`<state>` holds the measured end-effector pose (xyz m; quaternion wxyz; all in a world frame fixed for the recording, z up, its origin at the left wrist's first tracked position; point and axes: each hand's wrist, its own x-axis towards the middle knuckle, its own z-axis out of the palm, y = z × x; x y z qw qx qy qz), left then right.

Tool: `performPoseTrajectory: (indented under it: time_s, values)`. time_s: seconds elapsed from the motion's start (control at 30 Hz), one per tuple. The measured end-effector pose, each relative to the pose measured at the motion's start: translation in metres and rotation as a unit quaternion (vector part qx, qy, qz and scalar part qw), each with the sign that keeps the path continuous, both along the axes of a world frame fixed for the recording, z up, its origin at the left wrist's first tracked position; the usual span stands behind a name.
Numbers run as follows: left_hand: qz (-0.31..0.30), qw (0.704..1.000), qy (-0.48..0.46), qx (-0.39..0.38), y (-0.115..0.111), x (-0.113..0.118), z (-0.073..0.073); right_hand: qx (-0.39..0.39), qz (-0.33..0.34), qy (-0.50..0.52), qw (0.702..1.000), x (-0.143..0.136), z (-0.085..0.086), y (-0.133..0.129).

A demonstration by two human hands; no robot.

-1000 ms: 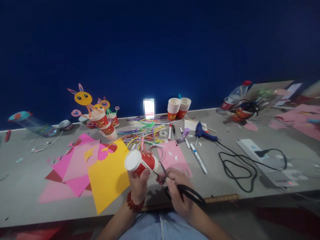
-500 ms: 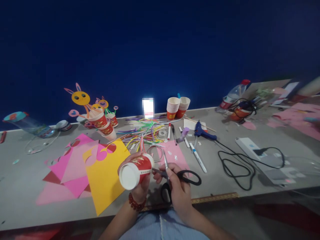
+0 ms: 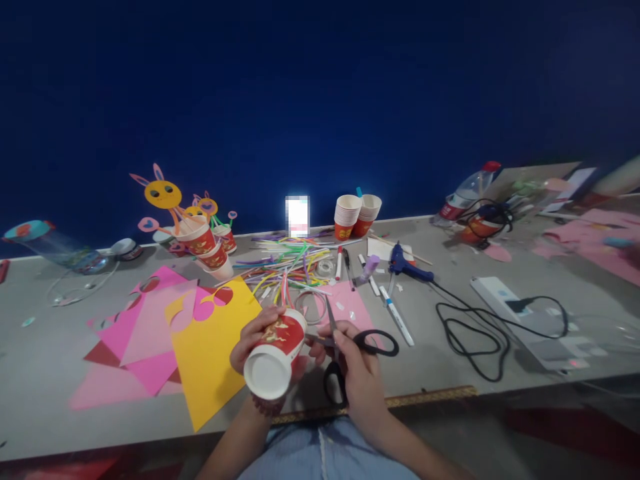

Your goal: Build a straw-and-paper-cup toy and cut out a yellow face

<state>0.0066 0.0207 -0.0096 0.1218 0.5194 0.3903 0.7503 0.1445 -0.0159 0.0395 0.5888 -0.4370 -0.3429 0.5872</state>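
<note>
My left hand [image 3: 253,333] is wrapped round a red and white paper cup [image 3: 277,343], tilted so its white base faces me and its mouth points away. In my right hand [image 3: 353,363] is a pair of black-handled scissors [image 3: 377,343], held around the blades near the pivot, with the blades spread apart. One blade points at the cup's side near its rim; whether it touches the cup I cannot tell. The finger loops stick out free of my fingers. Beneath the scissors lies a pink sheet [image 3: 356,308].
Coloured pipe cleaners [image 3: 295,260] lie behind the cup. Yellow paper [image 3: 220,353] and pink sheets are at left, near cups with a rabbit-faced figure [image 3: 163,195]. Stacked cups [image 3: 346,220], a blue glue gun [image 3: 407,263], markers [image 3: 397,315] and a power strip [image 3: 520,320] stand or lie rightward.
My left hand has turned the cup, so its base has swung down and to the right and more of the gold pattern shows. The scissors have shifted slightly in my right hand.
</note>
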Motion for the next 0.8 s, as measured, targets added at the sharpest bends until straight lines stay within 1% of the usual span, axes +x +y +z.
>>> performPoseTrajectory:
  time_s: [0.03, 0.07, 0.1, 0.13, 0.2, 0.3, 0.33, 0.4, 0.47, 0.53, 0.6, 0.63, 0.67, 0.73, 0.8]
  values:
    - [-0.006, 0.998, 0.03, 0.048, 0.001, 0.0, 0.006, -0.027, 0.001, 0.023, 0.999, -0.001, 0.001, 0.001]
    - [-0.007, 0.996, 0.055, 0.077, 0.002, 0.0, 0.011, -0.055, 0.002, 0.046, 0.997, -0.001, 0.003, 0.003]
    - [-0.005, 0.993, 0.075, 0.093, 0.003, 0.0, 0.015, -0.079, 0.003, 0.068, 0.995, -0.002, 0.003, 0.004]
    - [0.001, 0.992, 0.087, 0.091, 0.002, -0.001, 0.017, -0.099, 0.004, 0.087, 0.991, -0.002, 0.004, 0.004]
    - [0.013, 0.992, 0.09, 0.092, 0.001, -0.002, 0.017, -0.127, 0.004, 0.119, 0.985, -0.003, 0.004, 0.006]
    - [0.013, 0.992, 0.074, 0.099, 0.0, -0.003, 0.011, -0.133, -0.001, 0.133, 0.982, -0.005, 0.003, 0.007]
    - [0.012, 0.995, 0.056, 0.079, -0.001, -0.003, 0.008, -0.127, 0.0, 0.127, 0.984, -0.005, 0.002, 0.007]
    - [-0.002, 1.0, -0.011, -0.018, 0.0, -0.002, 0.004, -0.095, 0.007, 0.098, 0.991, -0.004, 0.0, 0.007]
    - [-0.036, 0.988, -0.083, -0.125, 0.001, 0.001, 0.001, -0.037, 0.016, 0.046, 0.998, -0.001, 0.0, 0.006]
    - [-0.101, 0.966, -0.137, -0.195, 0.002, 0.004, 0.001, 0.018, 0.022, -0.007, 1.0, 0.002, 0.0, 0.005]
    - [-0.152, 0.948, -0.167, -0.222, 0.003, 0.006, 0.0, 0.041, 0.025, -0.027, 0.998, 0.005, 0.002, 0.004]
    - [-0.164, 0.942, -0.179, -0.233, 0.003, 0.007, 0.0, 0.042, 0.026, -0.026, 0.998, 0.006, 0.002, 0.004]
    - [-0.164, 0.939, -0.186, -0.238, 0.002, 0.007, -0.001, 0.042, 0.027, -0.024, 0.998, 0.007, 0.003, 0.004]
    - [-0.144, 0.942, -0.186, -0.239, 0.001, 0.007, -0.002, 0.052, 0.027, -0.036, 0.998, 0.009, 0.003, 0.004]
    - [-0.133, 0.943, -0.187, -0.242, 0.001, 0.006, -0.003, 0.076, 0.034, -0.08, 0.993, 0.011, 0.003, 0.003]
